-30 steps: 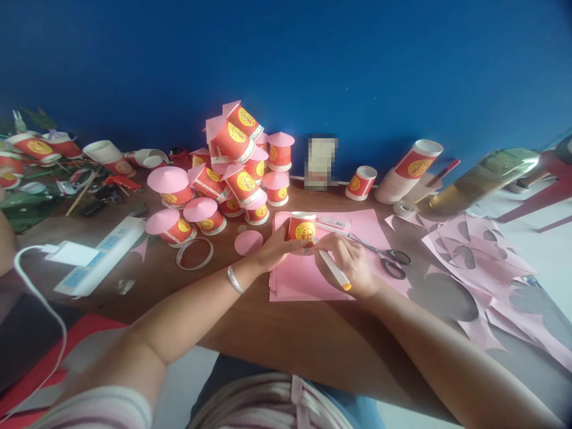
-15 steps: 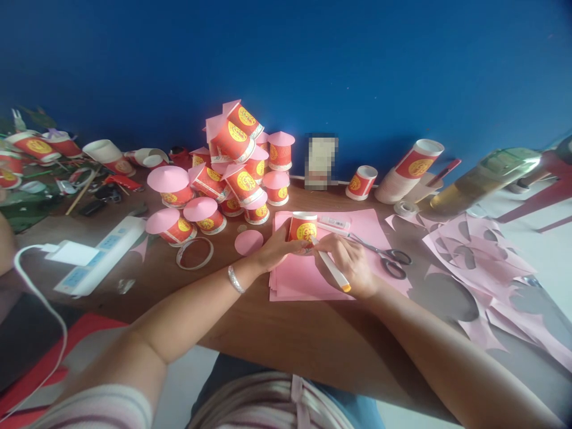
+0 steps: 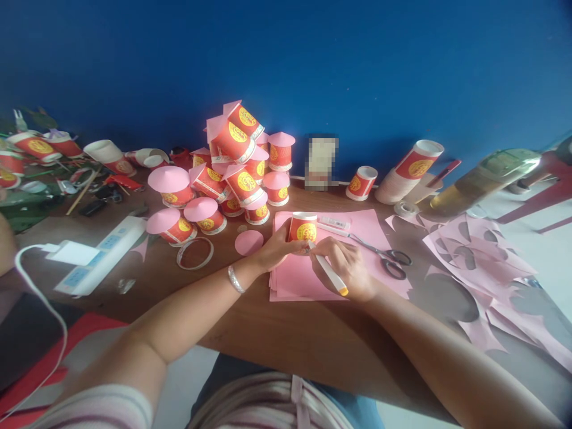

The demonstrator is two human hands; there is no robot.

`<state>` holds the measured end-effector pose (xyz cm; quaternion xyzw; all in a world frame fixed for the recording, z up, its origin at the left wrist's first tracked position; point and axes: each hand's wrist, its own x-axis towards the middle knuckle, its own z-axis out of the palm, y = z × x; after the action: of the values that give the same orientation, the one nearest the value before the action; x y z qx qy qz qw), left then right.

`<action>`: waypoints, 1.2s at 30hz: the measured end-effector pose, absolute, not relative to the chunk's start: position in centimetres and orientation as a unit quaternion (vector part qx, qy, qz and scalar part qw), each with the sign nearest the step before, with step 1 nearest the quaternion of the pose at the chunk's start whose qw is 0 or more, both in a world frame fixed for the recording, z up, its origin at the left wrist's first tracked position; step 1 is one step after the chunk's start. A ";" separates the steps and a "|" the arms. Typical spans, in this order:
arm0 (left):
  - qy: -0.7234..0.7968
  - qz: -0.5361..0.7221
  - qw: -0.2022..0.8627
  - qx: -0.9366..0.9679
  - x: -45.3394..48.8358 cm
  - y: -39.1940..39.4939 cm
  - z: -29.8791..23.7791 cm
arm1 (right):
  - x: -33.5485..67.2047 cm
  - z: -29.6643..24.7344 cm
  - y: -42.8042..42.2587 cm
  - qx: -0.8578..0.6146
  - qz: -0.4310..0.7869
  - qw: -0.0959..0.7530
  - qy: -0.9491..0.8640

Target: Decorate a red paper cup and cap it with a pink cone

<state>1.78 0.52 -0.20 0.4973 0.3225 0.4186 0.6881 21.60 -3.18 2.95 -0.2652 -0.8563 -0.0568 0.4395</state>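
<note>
My left hand (image 3: 276,245) is closed around the left side and lower part of a red paper cup (image 3: 300,225) with a yellow round emblem. The cup stands above a stack of pink paper sheets (image 3: 290,283), its white end up. In my right hand (image 3: 346,262) is a slim white marker (image 3: 330,274) with an orange end. Its pale tip meets the lower right of the cup, near the patterned rim. Scissors (image 3: 388,259) with dark handles lie right of my right hand, and a pink paper disc (image 3: 249,243) lies left of the cup.
Red cups with pink cone tops (image 3: 243,182) are piled at the back left. A power strip (image 3: 100,256) with a charger and a cut ring (image 3: 195,253) lie left. Pink scraps (image 3: 478,250), tape (image 3: 406,208), stacked cups (image 3: 409,170) and a bottle (image 3: 485,179) stand or lie right.
The marker's tip has shifted slightly left and down along the cup's lower edge, and my right hand has moved a little with it. My left hand and the cup stay put.
</note>
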 end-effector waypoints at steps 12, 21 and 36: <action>0.325 0.409 0.688 0.504 1.8 0.4 -0.1 | 21.7 3.1 -3.2 -0.264 -0.057 0.428 -0.862; 0.322 0.391 0.695 0.511 1.8 0.4 0.0 | 21.8 2.7 -2.9 -0.255 -0.073 0.437 -0.859; 0.320 0.392 0.693 0.514 1.7 0.4 0.0 | 21.9 3.1 -2.9 -0.272 -0.088 0.438 -0.853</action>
<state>1.73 0.36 -0.02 0.5136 0.3201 0.3921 0.6928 21.89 -2.88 3.11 -0.2716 -0.8526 -0.0877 0.4379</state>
